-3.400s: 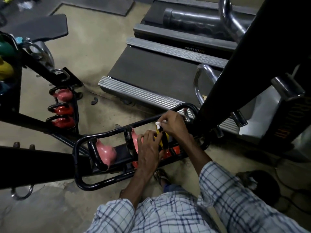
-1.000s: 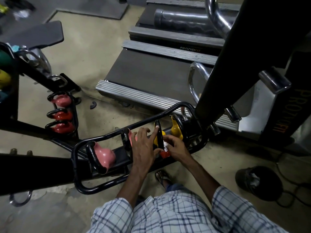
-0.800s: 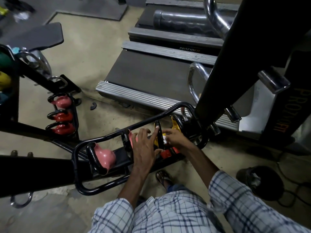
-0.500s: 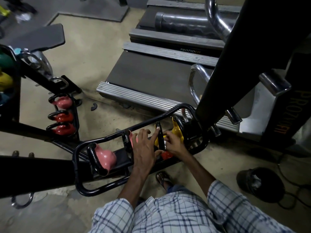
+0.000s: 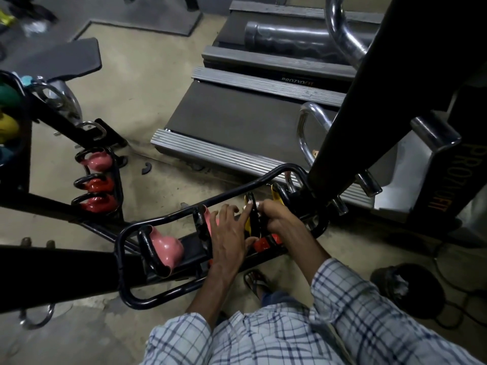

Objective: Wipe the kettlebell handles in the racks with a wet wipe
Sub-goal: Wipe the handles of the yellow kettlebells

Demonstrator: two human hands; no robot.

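"So, how far along?"

"Midway, I'd judge. Left of my fingers the pink kettlebell point(image 5: 166, 246) looks unwiped. My left hand point(image 5: 228, 234) lies spread, steadying. My right hand point(image 5: 276, 214) curls the wet wipe point(image 5: 257, 204) round the yellow kettlebell's handle point(image 5: 253, 222)."

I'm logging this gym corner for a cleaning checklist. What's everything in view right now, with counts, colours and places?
near rack: 1, black, floor centre
pink kettlebells: 2, pink, near rack's left part
yellow kettlebells: 2, yellow, near rack's right end
far rack kettlebells: 3, one pink, two red, left
treadmills: 2, grey-black, behind the rack
bin: 1, black, floor right
wet wipe: 1, white, on a yellow kettlebell's black handle
left hand: 1, rests on the same kettlebell
right hand: 1, pinches the wet wipe
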